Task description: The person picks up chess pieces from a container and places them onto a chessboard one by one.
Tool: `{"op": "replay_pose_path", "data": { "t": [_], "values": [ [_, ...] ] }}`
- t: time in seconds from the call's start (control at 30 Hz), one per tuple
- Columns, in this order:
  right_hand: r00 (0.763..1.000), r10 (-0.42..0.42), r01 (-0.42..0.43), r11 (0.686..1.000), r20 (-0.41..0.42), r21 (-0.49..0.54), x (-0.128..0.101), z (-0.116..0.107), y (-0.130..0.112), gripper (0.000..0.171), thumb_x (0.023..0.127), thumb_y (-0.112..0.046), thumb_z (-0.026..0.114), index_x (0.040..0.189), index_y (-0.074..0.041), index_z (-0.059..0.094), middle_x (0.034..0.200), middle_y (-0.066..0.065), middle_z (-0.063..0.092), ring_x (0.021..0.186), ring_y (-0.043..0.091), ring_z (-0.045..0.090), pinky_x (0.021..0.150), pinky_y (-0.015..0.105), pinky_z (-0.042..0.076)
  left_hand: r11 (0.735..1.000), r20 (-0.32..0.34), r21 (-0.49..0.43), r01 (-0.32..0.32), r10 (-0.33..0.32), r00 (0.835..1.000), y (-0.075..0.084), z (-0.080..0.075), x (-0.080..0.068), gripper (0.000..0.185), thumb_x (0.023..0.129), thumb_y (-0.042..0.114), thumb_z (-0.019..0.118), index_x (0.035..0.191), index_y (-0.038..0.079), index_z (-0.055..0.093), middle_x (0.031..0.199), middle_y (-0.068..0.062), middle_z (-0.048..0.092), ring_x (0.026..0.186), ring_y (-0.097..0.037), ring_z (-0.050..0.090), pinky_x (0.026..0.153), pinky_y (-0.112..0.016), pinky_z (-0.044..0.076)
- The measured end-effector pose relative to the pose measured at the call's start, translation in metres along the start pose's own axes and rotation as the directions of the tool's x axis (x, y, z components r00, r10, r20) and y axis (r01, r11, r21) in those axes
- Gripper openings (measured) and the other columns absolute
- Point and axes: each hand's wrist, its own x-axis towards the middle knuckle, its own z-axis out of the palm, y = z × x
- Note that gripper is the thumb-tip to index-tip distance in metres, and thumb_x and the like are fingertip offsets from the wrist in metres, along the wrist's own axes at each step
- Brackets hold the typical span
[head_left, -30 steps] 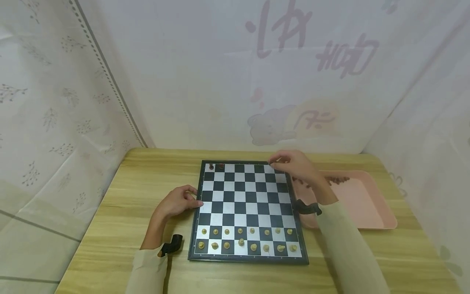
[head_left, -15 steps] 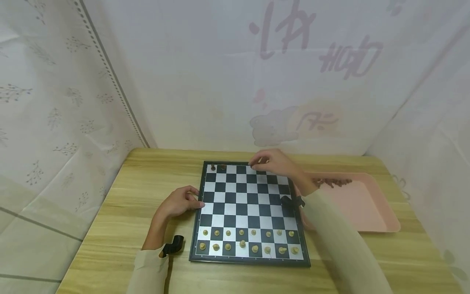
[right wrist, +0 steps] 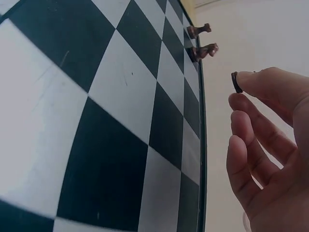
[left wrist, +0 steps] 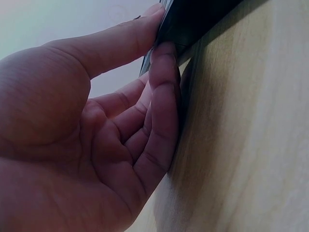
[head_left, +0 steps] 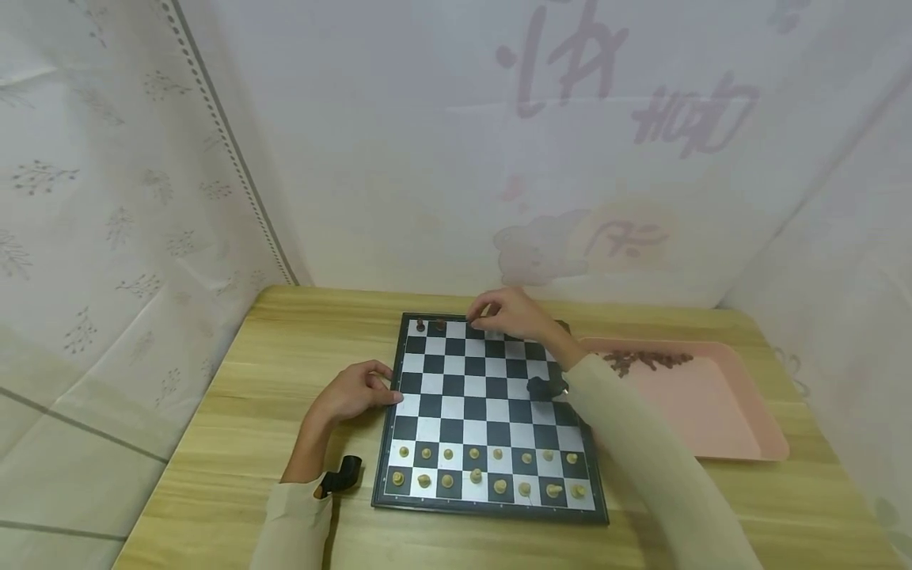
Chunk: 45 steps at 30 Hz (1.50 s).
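Note:
A black-and-white chessboard (head_left: 452, 407) lies on the table. My left hand (head_left: 352, 392) holds its left edge, thumb on the top rim and fingertips against the side in the left wrist view. Over the far edge of the board, my right hand (head_left: 514, 315) pinches a dark chess piece (right wrist: 236, 82) between thumb and index finger. Only the round base of that piece shows; its kind is hidden by the fingers. To the left of this hand, a dark rook (right wrist: 199, 30) and a dark knight (right wrist: 205, 50) stand upright in the far-left corner squares.
Light chess pieces (head_left: 476, 476) fill the two near rows of the board. At the right, a pink tray (head_left: 712, 419) holds a heap of reddish-brown chess pieces (head_left: 644, 360). The wooden table (head_left: 285, 332) meets a patterned cloth backdrop (head_left: 399, 158) behind.
My right hand has moved left along the far edge of the board, carrying the dark chess piece towards the two standing dark pieces. The left hand stays on the board's edge.

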Motion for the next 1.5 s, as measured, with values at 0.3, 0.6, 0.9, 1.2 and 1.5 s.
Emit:
{"op": "replay_pose_path", "data": {
  "t": [0.3,0.6,0.9,1.2,1.5],
  "values": [
    [0.999,0.018,-0.018,1.000,0.044,-0.006,0.015,0.012,-0.006,0.014,0.100,-0.012,0.080,0.113,-0.008,0.084,0.109,-0.001,0.080,0.095,0.020,0.072,0.082,0.039,0.059,1.000,0.004,-0.015,-0.010,0.010,1.000,-0.001,0.000,0.001,0.043,0.093,0.016,0.090,0.125,-0.003,0.068,0.083,-0.006,0.072,0.079,-0.023,0.060,0.075,-0.036,0.044],
    [0.997,0.051,-0.050,0.998,0.049,-0.026,0.020,0.022,-0.004,0.008,0.099,-0.012,0.082,0.108,-0.012,0.084,0.109,-0.002,0.080,0.101,0.020,0.072,0.085,0.038,0.058,1.000,0.002,-0.012,-0.004,0.004,1.000,0.000,0.000,0.000,0.043,0.093,0.016,0.090,0.125,-0.002,0.069,0.083,-0.006,0.072,0.079,-0.022,0.060,0.075,-0.036,0.044],
    [0.996,0.073,-0.069,0.995,0.056,-0.073,0.020,0.026,-0.006,0.011,0.097,-0.004,0.081,0.107,-0.011,0.084,0.106,0.000,0.079,0.098,0.020,0.071,0.088,0.038,0.058,1.000,0.001,-0.008,-0.005,0.005,1.000,0.000,0.001,0.000,0.043,0.093,0.017,0.090,0.125,-0.002,0.069,0.083,-0.006,0.072,0.078,-0.022,0.059,0.075,-0.036,0.043],
    [0.993,0.083,-0.077,0.994,0.078,-0.078,0.020,0.022,-0.005,0.021,0.094,-0.002,0.081,0.115,-0.008,0.081,0.102,0.001,0.076,0.095,0.020,0.068,0.083,0.036,0.057,1.000,0.000,-0.015,-0.004,0.004,1.000,-0.001,0.001,0.000,0.042,0.093,0.017,0.090,0.124,-0.002,0.069,0.083,-0.006,0.072,0.079,-0.023,0.060,0.076,-0.036,0.043],
    [0.993,0.120,-0.119,0.991,-0.009,0.066,-0.003,-0.005,0.007,0.041,0.097,-0.009,0.082,0.137,-0.003,0.073,0.118,0.010,0.077,0.107,0.029,0.073,0.090,0.045,0.060,1.000,-0.011,0.004,0.010,-0.010,1.000,0.002,0.003,-0.002,0.041,0.092,0.015,0.089,0.123,-0.002,0.068,0.083,-0.006,0.072,0.080,-0.024,0.061,0.077,-0.037,0.045]
  ]
}}
